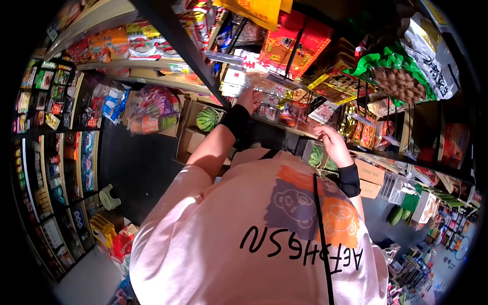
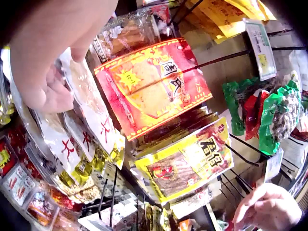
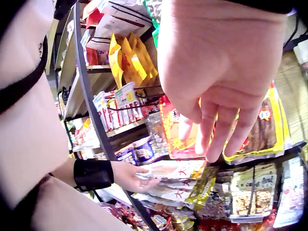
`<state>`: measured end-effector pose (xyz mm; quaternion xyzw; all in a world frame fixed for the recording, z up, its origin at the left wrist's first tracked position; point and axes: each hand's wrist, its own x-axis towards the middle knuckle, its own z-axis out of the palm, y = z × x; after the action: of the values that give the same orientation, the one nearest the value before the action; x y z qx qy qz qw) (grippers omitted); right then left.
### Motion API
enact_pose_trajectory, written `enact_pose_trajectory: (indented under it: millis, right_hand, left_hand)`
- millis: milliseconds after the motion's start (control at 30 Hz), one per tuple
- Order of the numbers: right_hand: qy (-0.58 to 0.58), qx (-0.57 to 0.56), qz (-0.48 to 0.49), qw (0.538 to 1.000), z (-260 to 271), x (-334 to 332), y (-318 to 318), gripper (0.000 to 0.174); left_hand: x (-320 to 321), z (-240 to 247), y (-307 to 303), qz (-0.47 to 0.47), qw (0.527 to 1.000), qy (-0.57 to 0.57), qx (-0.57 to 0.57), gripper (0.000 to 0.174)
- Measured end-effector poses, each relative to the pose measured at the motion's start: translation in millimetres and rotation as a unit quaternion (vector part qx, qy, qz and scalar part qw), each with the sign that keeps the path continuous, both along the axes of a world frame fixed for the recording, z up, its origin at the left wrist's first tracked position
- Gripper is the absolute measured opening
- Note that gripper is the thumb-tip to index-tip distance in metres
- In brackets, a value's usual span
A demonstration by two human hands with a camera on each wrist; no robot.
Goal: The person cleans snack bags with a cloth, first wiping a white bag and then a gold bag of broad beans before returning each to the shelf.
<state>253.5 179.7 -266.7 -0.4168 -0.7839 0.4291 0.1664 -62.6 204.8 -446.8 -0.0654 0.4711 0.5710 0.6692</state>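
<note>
White packets (image 2: 94,103) against left hand (image 2: 55,45)

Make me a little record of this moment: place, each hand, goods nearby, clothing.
Place: shop interior
Left hand: touching white plastic packets with red characters; whether it grips one is unclear
Right hand: holding nothing, fingers loosely extended
Nearby goods: red-and-yellow rectangular packet; flat yellow-bordered packet of brown strips
Elsewhere: round green-striped watermelon
Clothing: pale pink shirt with black lettering; black wristband on each wrist
</note>
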Motion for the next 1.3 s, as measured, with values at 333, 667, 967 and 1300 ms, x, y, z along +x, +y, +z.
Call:
enact_pose_trajectory:
  millis: [333, 667, 967, 1300]
  right_hand:
    - [-0.027, -0.04, -0.122, 0.991, -38, 78, -37, 0.03]
    - [-0.097, -0.201, -0.164, 0.961, -127, 168, -62, 0.031]
    - [-0.073, -0.118, -0.248, 0.959, -99, 248, -65, 0.026]
    - [-0.01, 0.275, -0.582, 0.765, -17, 467, 22, 0.031]
  left_hand:
    - [-15, -20, 12, -0.128, 0.848, 0.468, 0.212, 0.022]
    - [-25, 109, -46, 0.061, 0.963, 0.135, 0.226, 0.024]
    - [17, 155, -131, -0.161, 0.875, 0.401, 0.216, 0.022]
    - [139, 164, -114, -0.175, 0.928, 0.216, 0.249, 0.045]
